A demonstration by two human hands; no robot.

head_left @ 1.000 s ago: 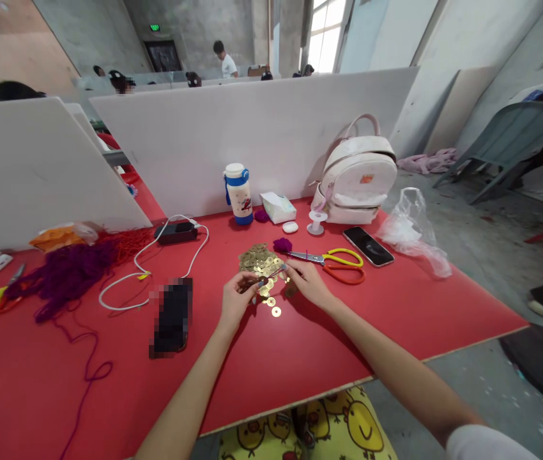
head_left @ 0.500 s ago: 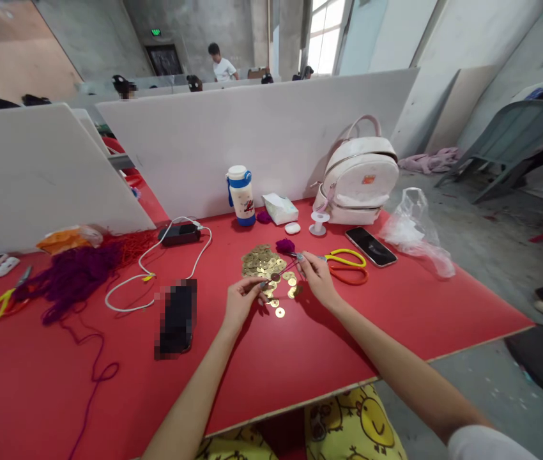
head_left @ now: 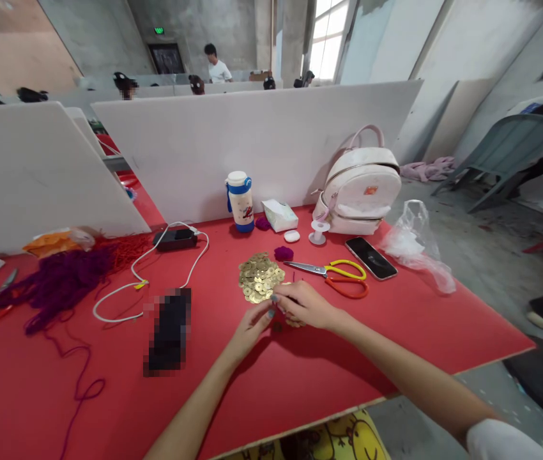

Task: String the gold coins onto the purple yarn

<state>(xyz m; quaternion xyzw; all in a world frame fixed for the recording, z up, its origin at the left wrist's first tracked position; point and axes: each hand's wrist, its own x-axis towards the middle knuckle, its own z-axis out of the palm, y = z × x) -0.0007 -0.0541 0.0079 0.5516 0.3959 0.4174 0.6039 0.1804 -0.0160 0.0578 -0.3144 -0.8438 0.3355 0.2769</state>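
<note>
My left hand [head_left: 252, 326] and my right hand [head_left: 306, 304] meet over the red table, fingers closed in a pinch, tips touching. A dark purple yarn strand shows between the fingertips; the rest of what they pinch is hidden by the fingers. Just beyond lies a heap of brass coins [head_left: 259, 276] with square holes. More coins [head_left: 294, 319] lie partly under my right hand. Behind the heap sits a small ball of purple yarn [head_left: 283, 253]. Scissors with yellow and orange handles [head_left: 345, 269] lie right of it, blades pointing left.
A flask [head_left: 241, 203], tissue pack [head_left: 280, 216], white spool [head_left: 319, 233] and backpack [head_left: 360, 188] stand along the partition [head_left: 262, 140]. A phone [head_left: 371, 258] and plastic bag [head_left: 415, 249] lie right. Left are a blurred-out dark object [head_left: 168, 332], cable [head_left: 96, 306] and tangled purple yarn [head_left: 68, 275].
My hands were apart with yarn stretched between them and a coin on it; now they are together and nearer me. The right hand has come away from the scissors, so their blades show.
</note>
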